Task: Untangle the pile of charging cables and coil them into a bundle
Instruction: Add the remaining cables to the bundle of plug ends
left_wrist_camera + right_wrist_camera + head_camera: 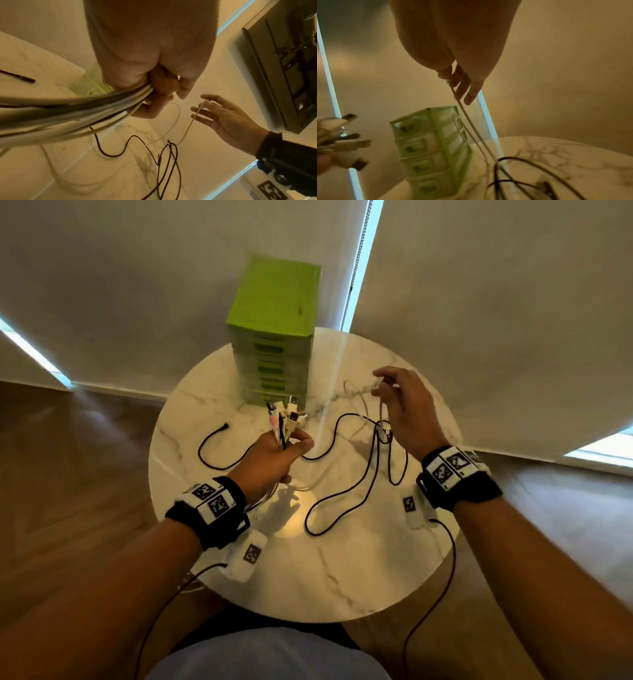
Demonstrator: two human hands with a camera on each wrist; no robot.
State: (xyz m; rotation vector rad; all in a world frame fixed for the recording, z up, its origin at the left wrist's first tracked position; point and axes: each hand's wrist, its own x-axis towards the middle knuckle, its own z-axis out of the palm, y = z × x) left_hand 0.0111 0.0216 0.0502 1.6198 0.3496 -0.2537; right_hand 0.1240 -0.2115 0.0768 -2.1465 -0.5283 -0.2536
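Observation:
My left hand (277, 455) grips a bunch of white and black charging cables (72, 113), their plug ends (286, 414) fanning upward in front of the drawer unit. My right hand (399, 402), raised over the table's right side, pinches the end of a thin white cable (467, 117) between thumb and finger, the other fingers spread. That cable (188, 125) hangs down to the tabletop. Black cables (346, 491) lie in loose loops on the round marble table (308, 587), one black plug end (224, 426) at the left.
A green drawer unit (274, 337) stands at the table's far edge against pale roller blinds. Wooden floor surrounds the table. Wrist camera leads (442, 570) trail from both wrists over the near rim.

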